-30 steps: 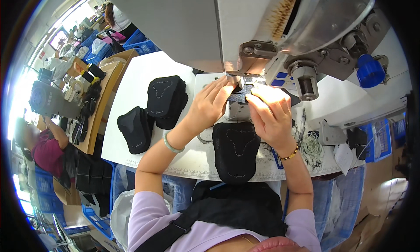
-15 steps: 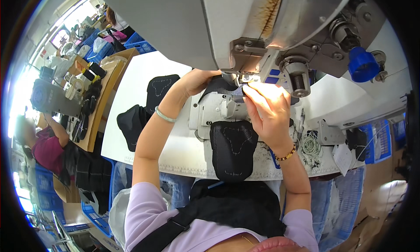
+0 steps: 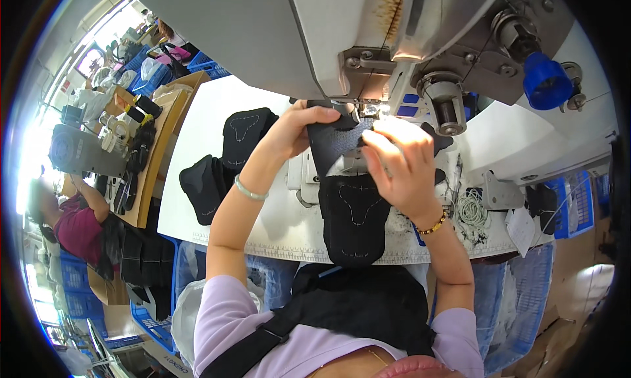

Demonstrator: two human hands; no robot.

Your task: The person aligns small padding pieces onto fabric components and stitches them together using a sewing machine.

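Note:
Just below the needle area of the grey sewing machine (image 3: 263,43), a black fabric piece (image 3: 330,147) with a grey textured face is lifted and tilted. My left hand (image 3: 303,125) grips its upper left part, thumb on top. At the opposite edge, my right hand (image 3: 406,160) has its fingers pinched together on the piece; the fingertips are partly hidden. Close below lies a black padded piece (image 3: 355,223) with white stitched outlines, at the table's front edge. To the left are a stitched black stack (image 3: 243,140) and more black pieces (image 3: 202,189).
A bundle of pale cord (image 3: 469,208) and dark lint lie right of my right wrist on the white table (image 3: 276,230). Blue crates (image 3: 516,306) stand below its edge. Leftward, a co-worker in a maroon top (image 3: 82,223) sits by another machine (image 3: 85,148).
The black piece has come out from under the machine's needle area and is now raised and turned up, showing its grey face. My left thumb now lies over it. The view has shifted slightly.

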